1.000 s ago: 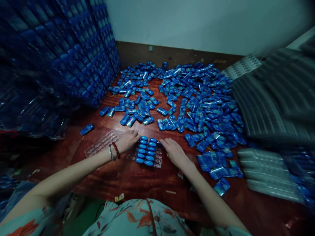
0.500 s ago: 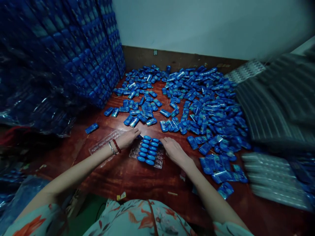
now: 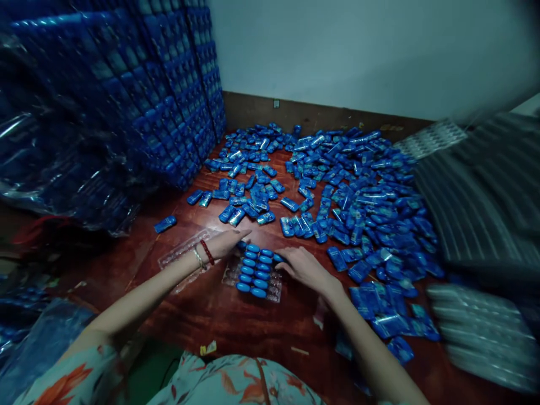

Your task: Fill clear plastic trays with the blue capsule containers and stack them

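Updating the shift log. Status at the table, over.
Left hand and right hand at far end of blue pieces, grip unclear. Pieces in two columns over clear tray. Second tray under left forearm; loose blue packs beyond.

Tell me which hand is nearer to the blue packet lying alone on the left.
Left. The left hand is right of the blue packet; the right hand is farther right, past the glossy blue pieces.

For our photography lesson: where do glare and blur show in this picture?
Head view: glare streaks the plastic wrap at far left; head view: ribbed clear trays at lower right blurred; head view: blue capsule-shaped pieces sharper.
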`<state>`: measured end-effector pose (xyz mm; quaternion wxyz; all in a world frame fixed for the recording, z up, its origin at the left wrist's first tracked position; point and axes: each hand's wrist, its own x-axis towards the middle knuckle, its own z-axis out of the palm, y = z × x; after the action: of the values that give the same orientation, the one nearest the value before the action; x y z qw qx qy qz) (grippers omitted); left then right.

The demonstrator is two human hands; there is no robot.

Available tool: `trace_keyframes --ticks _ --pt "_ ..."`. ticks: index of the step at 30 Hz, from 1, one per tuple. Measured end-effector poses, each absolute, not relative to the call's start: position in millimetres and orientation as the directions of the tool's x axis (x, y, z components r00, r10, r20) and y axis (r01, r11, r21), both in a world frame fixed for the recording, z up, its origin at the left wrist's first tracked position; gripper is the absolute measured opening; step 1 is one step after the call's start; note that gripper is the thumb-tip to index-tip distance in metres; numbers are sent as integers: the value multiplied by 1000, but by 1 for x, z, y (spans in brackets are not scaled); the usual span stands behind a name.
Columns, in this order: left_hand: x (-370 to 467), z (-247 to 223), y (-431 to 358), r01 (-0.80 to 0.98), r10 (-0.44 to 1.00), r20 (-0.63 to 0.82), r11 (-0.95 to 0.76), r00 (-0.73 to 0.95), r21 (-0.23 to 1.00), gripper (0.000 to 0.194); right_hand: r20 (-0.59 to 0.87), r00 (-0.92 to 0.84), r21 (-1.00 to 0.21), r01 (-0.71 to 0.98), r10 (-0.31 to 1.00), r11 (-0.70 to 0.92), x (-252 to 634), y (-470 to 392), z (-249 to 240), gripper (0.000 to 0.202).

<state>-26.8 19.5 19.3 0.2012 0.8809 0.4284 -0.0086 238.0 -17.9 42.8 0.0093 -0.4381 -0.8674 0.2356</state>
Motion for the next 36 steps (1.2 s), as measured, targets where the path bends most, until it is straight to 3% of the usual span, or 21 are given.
trace_keyframes --ticks 2,4,6,9,16,19,22,25,31,36 --pt "-44 22 31 729 744 -172 -533 646 430 48 -118 -653 -555 668 749 495 246 -1 42 26" --pt "-54 23 48 748 802 -145 -453 579 485 40 -38 -591 -584 668 806 462 245 24 38 30" --pt "-52 20 66 812 891 -124 -332 438 480 30 -4 -491 -500 756 871 423 234 50 32 31" --pt "-30 9 86 885 952 -121 -207 279 417 35 -45 -471 -353 833 881 427 208 80 18 37" --pt "-7 3 81 896 970 -111 -152 216 418 31 -33 -498 -360 815 867 454 201 65 7 34" --pt "-34 13 55 852 973 -43 -177 228 492 42 51 -381 -471 806 923 359 238 26 11 36" --pt "-64 18 8 708 984 74 -170 164 686 41 160 -126 -718 666 979 203 279 -25 15 34" --pt "-74 14 -42 569 991 122 -132 56 812 31 145 -112 -787 590 983 183 296 -72 16 25" --pt "-38 -4 -71 538 939 338 -318 66 780 17 260 -178 -706 635 949 313 256 -96 -3 21" --pt "-28 -13 -56 558 865 468 -482 180 675 22 318 -375 -478 730 871 489 244 -82 -10 25"
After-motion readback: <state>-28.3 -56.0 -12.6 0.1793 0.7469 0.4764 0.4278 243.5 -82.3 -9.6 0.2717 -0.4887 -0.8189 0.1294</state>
